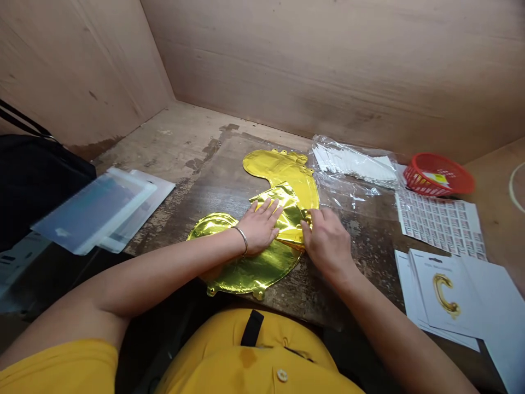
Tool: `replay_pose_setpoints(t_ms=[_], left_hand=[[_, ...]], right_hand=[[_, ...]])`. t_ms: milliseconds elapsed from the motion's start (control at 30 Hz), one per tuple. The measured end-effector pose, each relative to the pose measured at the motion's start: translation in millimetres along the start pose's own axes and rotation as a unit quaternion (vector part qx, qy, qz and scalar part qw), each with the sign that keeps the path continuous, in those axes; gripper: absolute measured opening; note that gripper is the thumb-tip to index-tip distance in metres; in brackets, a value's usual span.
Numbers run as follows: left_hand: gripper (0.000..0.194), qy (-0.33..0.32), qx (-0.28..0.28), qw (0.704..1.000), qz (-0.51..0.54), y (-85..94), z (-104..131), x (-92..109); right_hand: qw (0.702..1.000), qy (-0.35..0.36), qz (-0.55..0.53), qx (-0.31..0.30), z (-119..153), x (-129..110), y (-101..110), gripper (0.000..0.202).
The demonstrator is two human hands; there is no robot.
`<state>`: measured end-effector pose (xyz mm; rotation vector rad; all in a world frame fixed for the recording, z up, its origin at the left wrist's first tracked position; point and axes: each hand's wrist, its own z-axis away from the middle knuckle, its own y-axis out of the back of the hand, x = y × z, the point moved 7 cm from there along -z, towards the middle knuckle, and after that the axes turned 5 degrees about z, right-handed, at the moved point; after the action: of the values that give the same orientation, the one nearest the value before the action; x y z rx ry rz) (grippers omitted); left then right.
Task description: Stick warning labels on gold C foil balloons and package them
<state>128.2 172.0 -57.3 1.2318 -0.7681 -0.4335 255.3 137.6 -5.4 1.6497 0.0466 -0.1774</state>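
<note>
A flat gold foil balloon (pixel 246 268) shaped like a C lies on the worn wooden table, its shiny lower part near the front edge and its matte yellow upper part (pixel 287 167) reaching back. A shiny section is folded over in the middle. My left hand (pixel 259 227), with a bracelet at the wrist, rests palm down on that fold, fingers spread. At the fold's right edge my right hand (pixel 326 241) has its fingers closed on the foil by the small tabs.
A red basket (pixel 426 189), a sticker sheet (pixel 443 224) and printed cards (pixel 449 295) lie at the right. Behind the balloon is a plastic bag (pixel 356 164) of white strips. Clear plastic sleeves (pixel 98 210) and a black bag (pixel 36 180) are at the left. Wooden panels (pixel 328 65) enclose the table.
</note>
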Motion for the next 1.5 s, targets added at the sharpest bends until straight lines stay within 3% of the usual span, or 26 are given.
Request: replay_pose_setpoints(t_ms=[67, 167, 267, 367, 433, 533, 633, 733, 833, 933, 1033, 1167, 1233, 1367, 1400, 1500], left_hand=[[0.061, 0.000, 0.000, 1.000, -0.001, -1.0, 2, 0], [0.066, 0.005, -0.006, 1.000, -0.003, 2.8, 3, -7], [0.073, 0.048, -0.006, 0.999, -0.006, 14.7, -2, -28], [0.069, 0.140, 0.042, 0.989, -0.019, 33.3, -4, -57], [0.063, 0.112, 0.055, 0.992, -0.033, 38.2, -4, -60], [0.059, 0.037, 0.012, 0.998, -0.046, 32.5, -1, -54], [0.060, 0.098, 0.029, 0.993, -0.054, 39.7, 5, -62], [0.056, 0.053, 0.067, 0.995, -0.059, 45.6, 7, -49], [0.055, -0.024, 0.019, 0.999, -0.037, 28.3, 8, -29], [0.056, -0.015, -0.010, 1.000, -0.020, 13.5, 9, -27], [0.056, -0.016, -0.013, 1.000, -0.019, 10.2, 8, -29], [0.056, -0.022, -0.018, 0.999, -0.018, 11.7, 7, -32], [0.056, -0.018, 0.015, 1.000, -0.019, 17.8, 11, -29], [0.047, -0.050, 0.202, 0.978, -0.001, 44.8, 37, -4], [0.041, -0.075, 0.225, 0.971, 0.004, 46.8, 46, 6], [0.023, -0.164, 0.185, 0.969, -0.003, 33.2, 62, 30]], right_hand=[[0.991, 0.110, 0.045, 0.053, 6, -21, 2, 0.050], [0.969, 0.238, 0.060, -0.042, 13, -39, -31, 0.068], [0.964, 0.237, 0.067, -0.101, 14, -34, -55, 0.079], [0.965, 0.226, 0.066, -0.111, 14, -31, -60, 0.079], [0.966, 0.224, 0.064, -0.112, 15, -30, -58, 0.079], [0.967, 0.222, 0.063, -0.111, 15, -31, -54, 0.080], [0.968, 0.216, 0.056, -0.114, 16, -33, -53, 0.079], [0.971, 0.213, 0.044, -0.104, 16, -34, -52, 0.077], [0.972, 0.213, 0.026, -0.095, 16, -35, -49, 0.076], [0.973, 0.215, 0.008, -0.080, 17, -31, -39, 0.075], [0.970, 0.238, 0.024, -0.034, 20, -26, -20, 0.072], [0.949, 0.306, 0.056, -0.046, 30, -27, -11, 0.039], [0.955, 0.284, 0.066, -0.053, 34, -27, -9, 0.031], [0.976, 0.173, 0.118, -0.061, 47, -38, 0, 0.030], [0.978, 0.154, 0.126, -0.067, 51, -45, 3, 0.029], [0.975, 0.138, 0.129, -0.113, 64, -64, 2, 0.032]])
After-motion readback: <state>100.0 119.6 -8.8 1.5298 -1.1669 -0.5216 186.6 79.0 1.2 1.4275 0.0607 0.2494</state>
